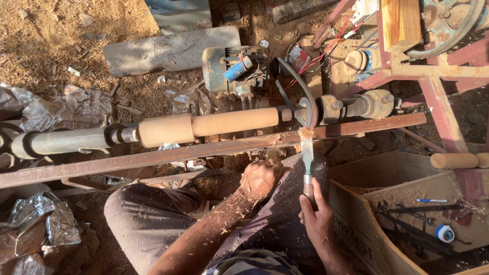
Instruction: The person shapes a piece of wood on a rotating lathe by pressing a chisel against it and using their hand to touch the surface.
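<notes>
Two bare hands over a crude wood lathe on sawdust-covered ground. Biggest thing: the rusty rail (204, 151) running left to right across the view, serving as a tool rest. Just behind it, the wooden workpiece (209, 126), a pale cylinder thicker at its left end, mounted between a grey spindle (66, 141) on the left and a belt pulley (309, 109) on the right. Behind the workpiece sits a blue-grey motor (232, 69), and a grey plank (170, 49) lies on the ground farther back. Red metal frame (433, 81) at upper right. Cardboard box (377, 224) at lower right. Crumpled foil (35, 219) at lower left. The person's knees, in dark trousers dusted with shavings, sit below the rail. Left hand (261, 178) rests loosely curled on the knee, holding nothing. Right hand (316, 214) is closed around the handle of a chisel (307, 158); the blade lies over the rail, its tip at the right end of the workpiece near the pulley, with shavings on it. Hands are apart.
</notes>
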